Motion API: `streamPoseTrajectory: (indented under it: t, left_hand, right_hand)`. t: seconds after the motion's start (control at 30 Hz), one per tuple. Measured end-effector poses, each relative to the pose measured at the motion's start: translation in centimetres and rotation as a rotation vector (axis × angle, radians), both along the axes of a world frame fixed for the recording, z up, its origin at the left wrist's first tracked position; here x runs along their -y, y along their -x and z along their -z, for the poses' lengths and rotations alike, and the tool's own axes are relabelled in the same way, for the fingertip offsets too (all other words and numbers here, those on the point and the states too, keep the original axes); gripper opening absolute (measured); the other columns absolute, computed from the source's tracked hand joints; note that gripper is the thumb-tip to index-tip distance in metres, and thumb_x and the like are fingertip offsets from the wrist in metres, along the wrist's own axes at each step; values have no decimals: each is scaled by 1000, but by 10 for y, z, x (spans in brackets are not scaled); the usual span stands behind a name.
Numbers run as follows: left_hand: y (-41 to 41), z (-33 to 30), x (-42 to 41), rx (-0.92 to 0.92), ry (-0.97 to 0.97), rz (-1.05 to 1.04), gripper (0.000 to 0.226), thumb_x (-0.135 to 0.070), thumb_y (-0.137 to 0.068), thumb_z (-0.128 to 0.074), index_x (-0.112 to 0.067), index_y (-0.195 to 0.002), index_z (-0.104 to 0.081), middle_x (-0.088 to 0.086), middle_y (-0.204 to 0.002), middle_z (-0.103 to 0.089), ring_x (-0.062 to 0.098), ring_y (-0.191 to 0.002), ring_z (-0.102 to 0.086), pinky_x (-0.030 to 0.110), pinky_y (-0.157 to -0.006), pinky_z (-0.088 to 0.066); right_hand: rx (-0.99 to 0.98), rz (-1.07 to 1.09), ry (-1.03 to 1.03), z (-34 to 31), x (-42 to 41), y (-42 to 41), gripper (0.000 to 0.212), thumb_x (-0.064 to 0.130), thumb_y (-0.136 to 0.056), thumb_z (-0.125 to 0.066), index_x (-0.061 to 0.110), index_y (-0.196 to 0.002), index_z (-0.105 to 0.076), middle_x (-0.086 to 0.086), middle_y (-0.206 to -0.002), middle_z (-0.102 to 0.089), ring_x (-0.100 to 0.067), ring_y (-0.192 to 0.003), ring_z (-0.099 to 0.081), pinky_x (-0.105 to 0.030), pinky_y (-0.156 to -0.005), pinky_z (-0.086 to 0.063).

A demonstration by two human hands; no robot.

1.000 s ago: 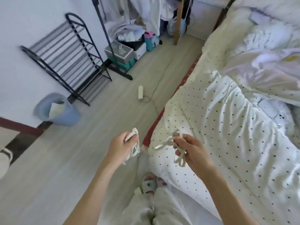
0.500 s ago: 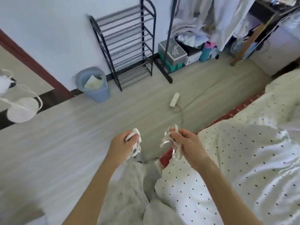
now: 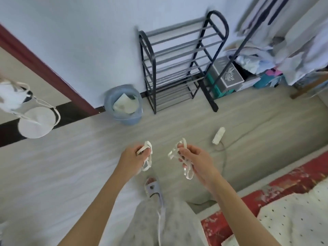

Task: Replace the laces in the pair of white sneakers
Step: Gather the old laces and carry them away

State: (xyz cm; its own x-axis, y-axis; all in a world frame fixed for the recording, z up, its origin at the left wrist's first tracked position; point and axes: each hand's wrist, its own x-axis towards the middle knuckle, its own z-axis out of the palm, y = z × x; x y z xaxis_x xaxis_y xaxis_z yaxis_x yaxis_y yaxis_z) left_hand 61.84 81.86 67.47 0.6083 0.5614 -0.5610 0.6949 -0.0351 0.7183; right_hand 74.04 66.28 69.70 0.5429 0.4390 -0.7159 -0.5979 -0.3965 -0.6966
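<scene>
My left hand (image 3: 132, 157) is closed around a bunched white lace (image 3: 147, 158) whose loops hang below the fingers. My right hand (image 3: 197, 159) grips a second bunched white lace (image 3: 186, 167), with loops sticking out above and below the fist. Both hands are held out over the floor, a short gap between them. At the far left edge, a blurred white sneaker (image 3: 10, 98) with loose strings sits beside a round white stool (image 3: 36, 122). A second sneaker is not visible.
A blue waste bin (image 3: 124, 105) stands by the wall, with a black shoe rack (image 3: 179, 61) to its right. A power strip (image 3: 218, 135) and cable lie on the floor. The bed with a red-patterned edge (image 3: 284, 183) is at the right. My slippered foot (image 3: 153, 188) is below the hands.
The view has swung left, away from the bed toward the wall, bin and doorway. Both hands keep their laces and have moved slightly apart; the sneaker and stool came into view at the left.
</scene>
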Motion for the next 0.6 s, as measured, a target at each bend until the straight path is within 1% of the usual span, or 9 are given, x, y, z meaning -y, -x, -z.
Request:
streamPoseTrajectory:
  t: [0.07, 0.13, 0.2, 0.3, 0.37, 0.43, 0.5, 0.53, 0.6]
  left_hand:
    - [-11, 7, -35, -7, -11, -42, 26, -22, -91, -56, -4, -72, -57, 6, -62, -53, 18, -58, -47, 29, -56, -34]
    - [-21, 18, -62, -28, 14, -107, 24, -22, -91, -57, -7, -72, -58, 2, -60, -50, 17, -58, -44, 29, -58, -35]
    - [-30, 34, -85, -38, 63, -178, 22, -22, -91, -57, -5, -77, -60, 1, -61, -51, 18, -60, -46, 30, -61, -37]
    - [-48, 58, -123, -58, 133, -268, 21, -22, -91, -58, -4, -81, -61, 2, -63, -52, 19, -61, -46, 31, -62, -38]
    - [-63, 81, -150, -70, 203, -352, 22, -22, -91, -58, -2, -83, -61, 6, -65, -52, 20, -60, -47, 33, -60, -39]
    - [-78, 107, -177, -101, 261, -431, 22, -22, -92, -57, -4, -79, -60, 6, -66, -52, 18, -59, -46, 28, -56, -37]
    - [-94, 139, -205, -113, 301, -492, 23, -22, -92, -56, -11, -71, -57, 2, -64, -50, 14, -56, -43, 22, -52, -34]
    - [-101, 157, -219, -122, 315, -520, 23, -21, -92, -57, -12, -71, -56, 3, -64, -50, 14, -55, -43, 22, -51, -34]
    - [-114, 190, -249, -110, 335, -571, 21, -21, -92, -58, -5, -78, -59, 8, -71, -53, 17, -58, -45, 25, -54, -37]
  right_hand:
    - [-7, -41, 8, 10, -38, -17, 12, 7, -89, -58, 11, -94, -69, -5, -82, -64, -12, -66, -58, -25, -59, -45]
    - [-20, -78, 12, 21, -74, -35, 12, 7, -89, -59, 11, -93, -68, -5, -82, -64, -13, -66, -59, -25, -58, -44]
    - [-32, -111, 8, 33, -109, -53, 11, 6, -88, -59, 11, -91, -68, -5, -80, -63, -13, -67, -57, -24, -56, -43]
    - [-55, -156, 14, 54, -161, -79, 11, 7, -89, -59, 12, -92, -68, -2, -78, -62, -13, -69, -57, -21, -53, -43]
    - [-72, -197, 17, 75, -197, -98, 11, 7, -89, -59, 10, -95, -68, 0, -78, -63, -12, -70, -58, -19, -54, -44]
    - [-76, -252, 44, 101, -230, -115, 13, 6, -90, -57, 8, -98, -67, 1, -78, -62, -10, -71, -58, -17, -54, -46]
    - [-42, -328, 62, 132, -265, -132, 14, 7, -90, -57, 5, -99, -67, -1, -79, -62, -11, -73, -58, -18, -61, -51]
    - [-20, -371, 81, 149, -283, -139, 14, 7, -90, -57, 4, -99, -67, -3, -80, -62, -12, -73, -58, -21, -65, -51]
    - [21, -457, 108, 180, -317, -151, 13, 8, -90, -56, 6, -95, -68, -4, -80, -61, -12, -70, -57, -22, -62, -49]
